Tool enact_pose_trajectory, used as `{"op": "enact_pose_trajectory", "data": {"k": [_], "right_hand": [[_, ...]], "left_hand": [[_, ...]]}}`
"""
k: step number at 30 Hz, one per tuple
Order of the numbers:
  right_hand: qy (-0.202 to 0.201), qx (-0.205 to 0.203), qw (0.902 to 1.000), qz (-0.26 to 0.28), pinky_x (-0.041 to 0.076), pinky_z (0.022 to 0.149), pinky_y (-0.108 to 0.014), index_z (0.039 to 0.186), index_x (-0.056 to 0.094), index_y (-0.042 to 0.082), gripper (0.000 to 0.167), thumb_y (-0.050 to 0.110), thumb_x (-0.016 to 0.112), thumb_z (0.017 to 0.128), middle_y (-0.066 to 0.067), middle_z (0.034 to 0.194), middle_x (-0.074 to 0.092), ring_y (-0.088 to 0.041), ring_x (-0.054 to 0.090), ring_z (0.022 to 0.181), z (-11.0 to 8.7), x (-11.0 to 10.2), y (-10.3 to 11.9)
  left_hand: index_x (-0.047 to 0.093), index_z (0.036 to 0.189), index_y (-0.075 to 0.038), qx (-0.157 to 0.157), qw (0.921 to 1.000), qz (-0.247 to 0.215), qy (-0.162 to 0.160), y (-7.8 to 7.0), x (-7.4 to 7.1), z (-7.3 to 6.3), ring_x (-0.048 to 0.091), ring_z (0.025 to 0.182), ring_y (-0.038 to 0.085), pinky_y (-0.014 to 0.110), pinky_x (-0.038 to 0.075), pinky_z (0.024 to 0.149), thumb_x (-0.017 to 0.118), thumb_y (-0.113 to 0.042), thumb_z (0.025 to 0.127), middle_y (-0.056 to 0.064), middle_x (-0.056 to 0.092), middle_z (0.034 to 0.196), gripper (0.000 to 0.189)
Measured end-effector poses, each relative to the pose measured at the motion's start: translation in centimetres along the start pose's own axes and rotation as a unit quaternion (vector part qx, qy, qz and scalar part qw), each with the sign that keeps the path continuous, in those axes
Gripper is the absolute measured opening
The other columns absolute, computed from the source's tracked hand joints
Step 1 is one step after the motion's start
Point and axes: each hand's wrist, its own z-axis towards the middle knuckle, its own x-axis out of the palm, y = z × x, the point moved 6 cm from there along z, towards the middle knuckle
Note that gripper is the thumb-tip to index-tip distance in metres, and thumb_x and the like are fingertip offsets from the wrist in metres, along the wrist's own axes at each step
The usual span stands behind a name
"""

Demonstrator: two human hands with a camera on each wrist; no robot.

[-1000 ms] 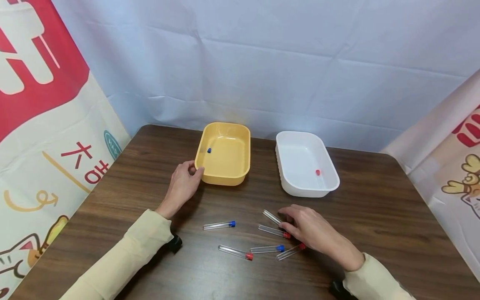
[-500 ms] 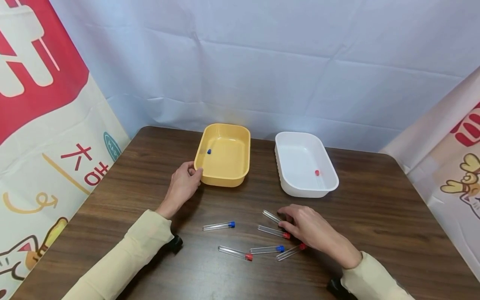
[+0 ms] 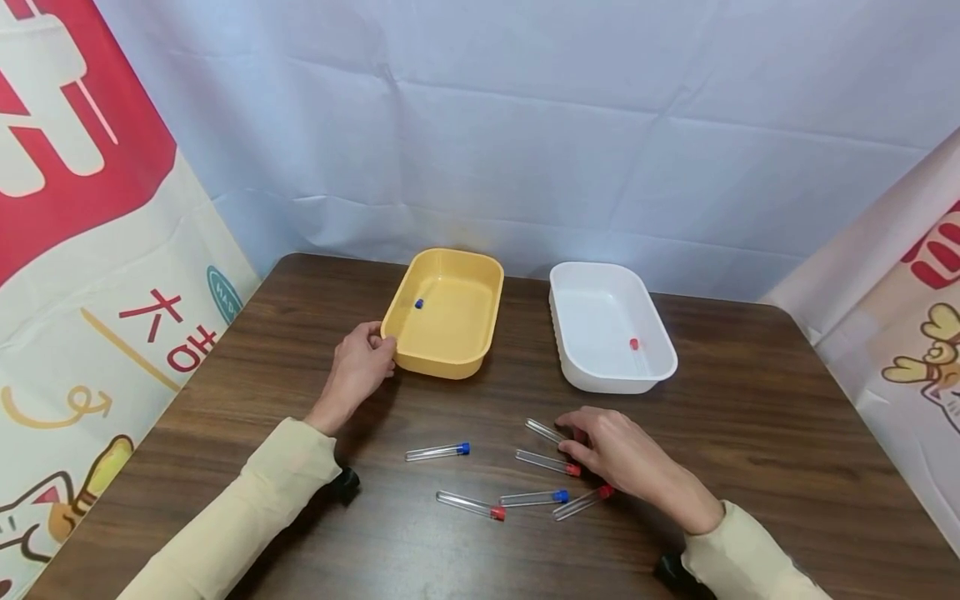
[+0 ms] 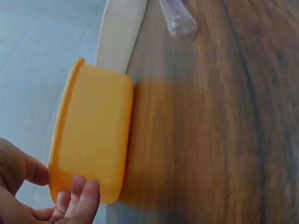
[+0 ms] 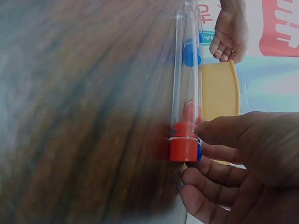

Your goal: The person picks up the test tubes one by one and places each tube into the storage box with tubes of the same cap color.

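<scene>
My left hand point(image 3: 356, 367) holds the near-left corner of a yellow tray point(image 3: 442, 367); the left wrist view shows thumb and fingertips against its outer wall point(image 4: 96, 126). Inside lies a blue cap point(image 3: 419, 303), its clear tube hard to see. My right hand point(image 3: 615, 450) pinches a clear test tube point(image 3: 543, 430) low over the table, its capped end hidden by the fingers. A bit of blue shows behind the thumb in the right wrist view. Just nearer lies a red-capped test tube point(image 3: 546, 462), and another red-capped one point(image 3: 582, 503) lies beneath the hand.
More test tubes lie on the brown table point(image 3: 720, 400): a blue-capped one point(image 3: 437, 452) at left, a red-capped one point(image 3: 471, 505) and a blue-capped one point(image 3: 535, 499) nearer. A white tray point(image 3: 611, 384) holds a red-capped tube point(image 3: 634, 343). A pale cloth point(image 3: 525, 150) hangs behind.
My left hand has drawn the yellow tray's near end slightly left and toward me, turning it a little. My right hand and the tubes on the table stay where they were.
</scene>
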Motion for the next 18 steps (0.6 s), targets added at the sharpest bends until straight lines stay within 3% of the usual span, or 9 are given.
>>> {"op": "enact_pose_trajectory", "data": {"k": [18], "right_hand": [[0.003,0.012,0.9999,0.007,0.045,0.058,-0.022,0.112,0.076,0.003,0.025,0.013,0.082,0.090,0.012,0.074,0.055,-0.001,0.048,0.065,0.2,0.0,-0.5]], "left_hand": [[0.052,0.144,0.005,0.018,0.9997,0.014,0.001,0.4,-2.3,0.5,0.072,0.087,0.025,0.029,0.062,0.074,0.050,-0.014,0.103,0.017,0.065,0.106,0.045]]}}
